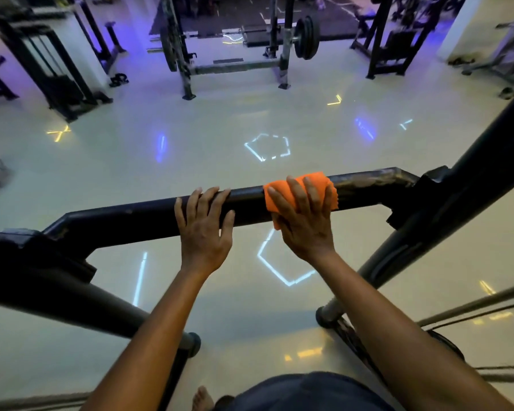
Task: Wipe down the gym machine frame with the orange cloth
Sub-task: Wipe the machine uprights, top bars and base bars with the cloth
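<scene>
Here two hands, one orange cloth (301, 191), one crossbar (149, 216).

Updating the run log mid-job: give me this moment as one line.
step: wiping crossbar | right hand: presses orange cloth on bar | left hand: rests on bar, bare | cloth: draped over bar

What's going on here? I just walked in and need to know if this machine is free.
Not yet. A person is wiping the machine's black crossbar. Their right hand presses a folded orange cloth over the top of the bar, right of its middle. Their left hand rests bare on the bar beside it, fingers draped over the top, apparently as a brace. Both side posts lie beyond the cloth's spot.
</scene>
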The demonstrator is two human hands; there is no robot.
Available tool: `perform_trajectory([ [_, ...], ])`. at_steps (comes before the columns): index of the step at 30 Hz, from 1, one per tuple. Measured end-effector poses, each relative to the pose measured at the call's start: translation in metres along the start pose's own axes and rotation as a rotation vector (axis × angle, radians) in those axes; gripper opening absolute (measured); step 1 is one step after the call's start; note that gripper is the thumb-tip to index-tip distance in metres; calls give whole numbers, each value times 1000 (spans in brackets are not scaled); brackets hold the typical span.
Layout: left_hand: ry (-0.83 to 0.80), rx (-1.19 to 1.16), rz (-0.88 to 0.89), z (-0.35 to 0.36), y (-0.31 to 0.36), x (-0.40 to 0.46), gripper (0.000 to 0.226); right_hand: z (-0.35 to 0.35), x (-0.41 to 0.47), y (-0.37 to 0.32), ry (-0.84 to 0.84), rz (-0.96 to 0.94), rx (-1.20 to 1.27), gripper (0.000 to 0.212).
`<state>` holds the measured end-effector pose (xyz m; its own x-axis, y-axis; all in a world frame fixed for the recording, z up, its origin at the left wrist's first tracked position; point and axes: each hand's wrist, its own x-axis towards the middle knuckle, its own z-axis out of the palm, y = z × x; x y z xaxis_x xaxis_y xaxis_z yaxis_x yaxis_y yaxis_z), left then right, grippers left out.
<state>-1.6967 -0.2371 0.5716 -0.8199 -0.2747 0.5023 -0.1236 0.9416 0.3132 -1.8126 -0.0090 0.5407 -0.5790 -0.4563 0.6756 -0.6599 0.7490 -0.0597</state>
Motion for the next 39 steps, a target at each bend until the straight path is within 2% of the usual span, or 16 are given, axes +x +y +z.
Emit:
perform_trajectory([
  [2, 14, -2, -30, 2, 4, -2, 48, 0, -3, 6, 26, 140, 55, 54],
  [4, 13, -12, -59, 2, 7, 0, 47, 11, 4, -27, 46, 254, 124, 48],
  [7, 3, -23, -72, 0, 7, 1, 47, 19, 15, -76, -24, 190, 205, 49],
  [11, -17, -17, -78, -2, 9, 0, 47, 7, 10, -21, -18, -24, 81, 53],
  [14, -22, 12, -120, 0, 19, 1, 48, -6, 10, 13, -19, 157, 77, 52],
  [17, -40, 28, -115, 0, 29, 5, 49, -5, 15, -18, -59, 296, 145, 48],
  [21, -123, -18, -27, -3, 26, 19, 50, 0, 22, -60, -147, 158, 215, 47],
  [24, -180, -66, -9, -9, 14, 30, 49, -5, 29, -37, -132, 40, 161, 48],
  [27, -188, -111, 11, -11, 9, 29, 48, -15, 26, -8, -106, 131, 117, 45],
  [30, -208, -145, -1, -9, 8, 30, 49, -17, 31, -32, -97, 304, 95, 38],
  [32, -234, -165, 24, -11, 4, 31, 50, -11, 41, -65, -132, 281, 129, 37],
  [34, -258, -198, 64, -17, -5, 34, 50, -10, 49, -77, -163, 181, 172, 37],
  [37, -256, -176, 56, -25, -15, 37, 48, -19, 48, -45, -156, 61, 127, 37],
  [39, -245, -165, 61, -25, -18, 36, 47, -27, 46, -15, -116, 149, 119, 33],
])
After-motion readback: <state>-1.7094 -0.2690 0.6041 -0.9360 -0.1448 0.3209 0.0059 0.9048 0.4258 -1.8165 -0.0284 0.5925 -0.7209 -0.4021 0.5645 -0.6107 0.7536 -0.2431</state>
